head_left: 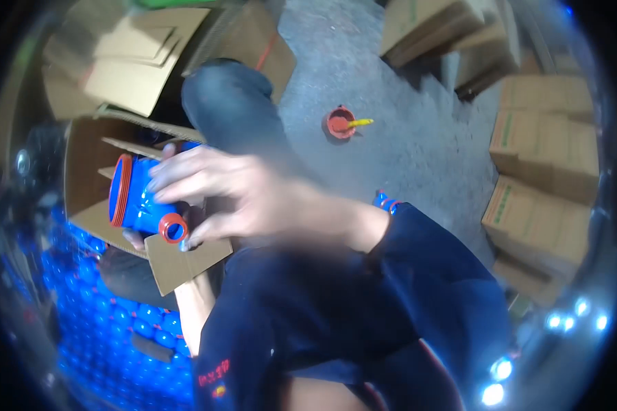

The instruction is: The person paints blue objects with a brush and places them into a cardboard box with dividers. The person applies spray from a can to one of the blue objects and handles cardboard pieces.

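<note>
Blue pipe fitting point(142, 195), glossy, red ribbed rim on wide mouth, red ring on side port. Right grip point(233, 186) holds it at 9 o'clock, by open carton point(82, 161). Left grip point(134, 239) mostly behind carton flap point(185, 264), can't tell its state. Blue parts point(86, 322) at 8, cartons point(541, 154) at 3.

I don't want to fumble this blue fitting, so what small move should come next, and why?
Perhaps ease the blue pipe fitting into the open cardboard box: your right hand grips it, it appears in front of the box's opening, and the cardboard strips inside look like dividers that could steady it.
</note>
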Action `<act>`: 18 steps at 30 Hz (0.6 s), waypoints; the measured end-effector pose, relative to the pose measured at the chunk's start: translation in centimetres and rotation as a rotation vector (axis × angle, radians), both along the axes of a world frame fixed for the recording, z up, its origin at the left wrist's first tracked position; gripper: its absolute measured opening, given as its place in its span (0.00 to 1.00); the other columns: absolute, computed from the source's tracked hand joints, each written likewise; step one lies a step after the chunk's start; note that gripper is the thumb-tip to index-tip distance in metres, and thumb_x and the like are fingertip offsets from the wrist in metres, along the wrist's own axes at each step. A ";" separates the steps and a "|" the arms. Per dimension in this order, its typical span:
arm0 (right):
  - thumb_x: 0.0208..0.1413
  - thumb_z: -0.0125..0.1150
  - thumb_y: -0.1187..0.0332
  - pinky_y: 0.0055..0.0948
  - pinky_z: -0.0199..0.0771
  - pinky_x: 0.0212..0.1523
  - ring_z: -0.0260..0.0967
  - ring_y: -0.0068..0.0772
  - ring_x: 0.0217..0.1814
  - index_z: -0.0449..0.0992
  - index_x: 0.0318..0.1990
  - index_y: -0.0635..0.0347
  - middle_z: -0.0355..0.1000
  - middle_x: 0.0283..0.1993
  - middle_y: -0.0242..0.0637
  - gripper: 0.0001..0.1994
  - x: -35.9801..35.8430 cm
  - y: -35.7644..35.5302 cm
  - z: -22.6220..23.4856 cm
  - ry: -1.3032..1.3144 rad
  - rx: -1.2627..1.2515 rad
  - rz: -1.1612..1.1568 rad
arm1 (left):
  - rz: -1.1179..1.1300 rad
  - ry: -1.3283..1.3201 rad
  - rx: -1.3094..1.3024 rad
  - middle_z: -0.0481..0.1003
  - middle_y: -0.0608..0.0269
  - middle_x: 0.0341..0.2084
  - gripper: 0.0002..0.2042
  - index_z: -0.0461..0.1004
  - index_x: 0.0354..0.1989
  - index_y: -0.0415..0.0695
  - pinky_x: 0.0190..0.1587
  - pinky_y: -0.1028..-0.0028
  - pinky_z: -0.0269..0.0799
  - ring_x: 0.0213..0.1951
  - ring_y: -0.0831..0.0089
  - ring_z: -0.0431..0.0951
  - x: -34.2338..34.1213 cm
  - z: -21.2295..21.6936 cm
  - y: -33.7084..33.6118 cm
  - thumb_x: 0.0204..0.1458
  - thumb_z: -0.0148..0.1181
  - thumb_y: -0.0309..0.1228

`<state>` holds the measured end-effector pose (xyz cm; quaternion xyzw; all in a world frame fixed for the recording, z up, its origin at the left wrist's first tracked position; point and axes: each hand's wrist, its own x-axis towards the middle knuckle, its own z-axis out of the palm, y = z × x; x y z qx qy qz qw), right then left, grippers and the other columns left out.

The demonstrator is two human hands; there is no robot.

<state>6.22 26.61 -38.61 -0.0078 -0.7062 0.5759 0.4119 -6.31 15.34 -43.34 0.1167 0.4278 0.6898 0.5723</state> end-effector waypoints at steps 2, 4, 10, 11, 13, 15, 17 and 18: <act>0.49 0.72 0.73 0.36 0.75 0.55 0.75 0.39 0.54 0.77 0.48 0.63 0.76 0.50 0.41 0.18 5.4 2.6 -3.3 -0.145 -0.023 -0.329 | 0.024 -0.076 0.080 0.69 0.35 0.46 0.28 0.56 0.62 0.35 0.14 0.79 0.65 0.15 0.71 0.74 -0.5 -0.2 1.2 0.63 0.46 0.46; 0.59 0.60 0.72 0.29 0.80 0.45 0.78 0.32 0.43 0.77 0.45 0.64 0.77 0.45 0.40 0.08 10.5 4.0 -11.9 -0.225 -0.898 -0.666 | 0.053 -0.148 0.162 0.67 0.34 0.48 0.29 0.55 0.63 0.37 0.14 0.79 0.65 0.15 0.71 0.73 -1.6 0.0 1.9 0.62 0.46 0.48; 0.58 0.65 0.60 0.23 0.65 0.13 0.64 0.25 0.15 0.74 0.36 0.56 0.70 0.21 0.31 0.10 30.2 9.9 -37.3 -0.442 -1.555 -1.293 | 0.052 -0.325 0.329 0.62 0.32 0.54 0.33 0.50 0.66 0.42 0.12 0.79 0.64 0.13 0.71 0.73 -2.5 0.9 4.7 0.61 0.46 0.52; 0.58 0.66 0.59 0.23 0.64 0.12 0.64 0.24 0.14 0.74 0.37 0.55 0.69 0.20 0.29 0.11 31.2 10.3 -38.6 -0.470 -1.550 -1.287 | 0.037 -0.337 0.341 0.62 0.32 0.55 0.33 0.49 0.67 0.42 0.12 0.78 0.64 0.13 0.71 0.72 -2.3 1.0 5.2 0.61 0.46 0.53; 0.57 0.68 0.59 0.24 0.65 0.14 0.64 0.21 0.15 0.74 0.38 0.51 0.68 0.19 0.26 0.11 30.1 11.6 -40.6 -0.601 -1.515 -1.163 | 0.077 -0.345 0.360 0.60 0.31 0.57 0.35 0.47 0.68 0.44 0.11 0.78 0.64 0.12 0.71 0.72 -2.7 1.1 4.3 0.61 0.46 0.54; 0.57 0.68 0.58 0.26 0.64 0.18 0.62 0.22 0.16 0.76 0.43 0.50 0.71 0.23 0.27 0.12 31.6 12.2 -43.3 -0.714 -1.092 -1.238 | 0.022 -0.402 0.396 0.58 0.30 0.59 0.36 0.46 0.69 0.45 0.10 0.78 0.64 0.12 0.71 0.72 -2.2 1.0 6.5 0.60 0.46 0.55; 0.56 0.67 0.58 0.29 0.70 0.21 0.70 0.27 0.21 0.78 0.47 0.56 0.76 0.28 0.34 0.16 31.4 12.3 -43.5 -1.090 -0.974 -1.093 | 0.006 -0.421 0.409 0.57 0.30 0.61 0.37 0.44 0.70 0.47 0.10 0.78 0.64 0.11 0.72 0.72 -1.6 0.8 7.6 0.60 0.46 0.57; 0.57 0.66 0.55 0.35 0.77 0.30 0.77 0.34 0.29 0.78 0.47 0.62 0.78 0.32 0.42 0.20 31.4 11.9 -43.6 -1.248 -0.581 -1.250 | -0.016 -0.436 0.416 0.56 0.29 0.62 0.38 0.43 0.71 0.48 0.09 0.78 0.64 0.11 0.72 0.72 -1.3 0.7 8.5 0.60 0.46 0.57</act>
